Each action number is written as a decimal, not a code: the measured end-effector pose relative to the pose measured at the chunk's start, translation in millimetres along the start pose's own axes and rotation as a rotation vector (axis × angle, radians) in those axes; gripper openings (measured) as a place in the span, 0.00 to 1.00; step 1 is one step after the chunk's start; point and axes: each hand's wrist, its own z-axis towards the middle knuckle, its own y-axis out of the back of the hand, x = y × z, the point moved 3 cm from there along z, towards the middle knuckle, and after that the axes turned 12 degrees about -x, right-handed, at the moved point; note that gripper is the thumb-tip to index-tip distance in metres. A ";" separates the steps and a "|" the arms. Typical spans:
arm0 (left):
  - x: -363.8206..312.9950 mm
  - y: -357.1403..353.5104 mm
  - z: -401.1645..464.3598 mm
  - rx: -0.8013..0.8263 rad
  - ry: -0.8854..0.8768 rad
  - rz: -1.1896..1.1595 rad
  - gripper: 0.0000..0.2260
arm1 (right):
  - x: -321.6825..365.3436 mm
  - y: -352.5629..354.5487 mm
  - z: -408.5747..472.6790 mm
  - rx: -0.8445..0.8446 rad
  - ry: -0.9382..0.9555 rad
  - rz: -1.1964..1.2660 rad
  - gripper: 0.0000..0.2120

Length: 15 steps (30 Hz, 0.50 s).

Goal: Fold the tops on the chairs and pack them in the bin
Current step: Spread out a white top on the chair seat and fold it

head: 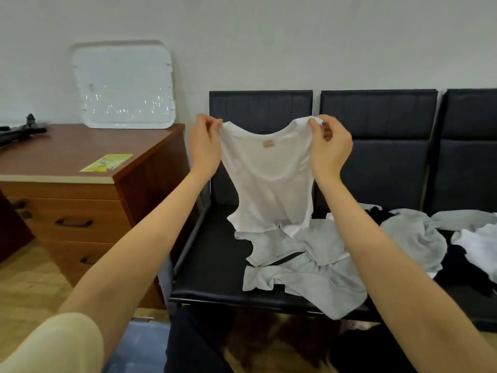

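Both hands hold a white top (269,181) up in front of the black chairs (261,114). The left hand (205,146) pinches one shoulder strap with curled fingers (212,123), the right hand (329,148) pinches the other. The top's hem touches a grey top (304,262) lying crumpled on the near seat. More grey, white and black tops (419,238) lie further right. A wooden worktop (67,152) stands left, a white lid (122,84) leaning on the wall

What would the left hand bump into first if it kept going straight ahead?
Probably the black chair backrest. The left hand, pinching the white tank top by its strap, reaches forward toward it. Depth is hard to judge from one view.
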 end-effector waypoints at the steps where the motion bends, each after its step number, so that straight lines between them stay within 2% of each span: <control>1: -6.5 -2.5 5.0 0.003 0.020 -0.032 0.04 | 8.4 -0.1 5.2 -0.022 0.018 0.010 0.03; 2: -13.2 -4.7 10.3 0.004 0.030 -0.056 0.04 | 17.8 -0.3 11.0 -0.037 0.028 0.039 0.03; 5: -36.1 -9.5 27.6 -0.021 0.028 -0.122 0.04 | 42.8 0.0 32.4 -0.063 -0.015 0.135 0.11; 10: -77.3 -13.5 67.0 -0.120 -0.004 -0.216 0.04 | 73.2 -9.2 70.3 -0.052 -0.063 0.250 0.10; 15: -102.3 -22.1 99.6 -0.119 -0.058 -0.233 0.05 | 96.1 -26.6 103.5 -0.056 -0.049 0.304 0.10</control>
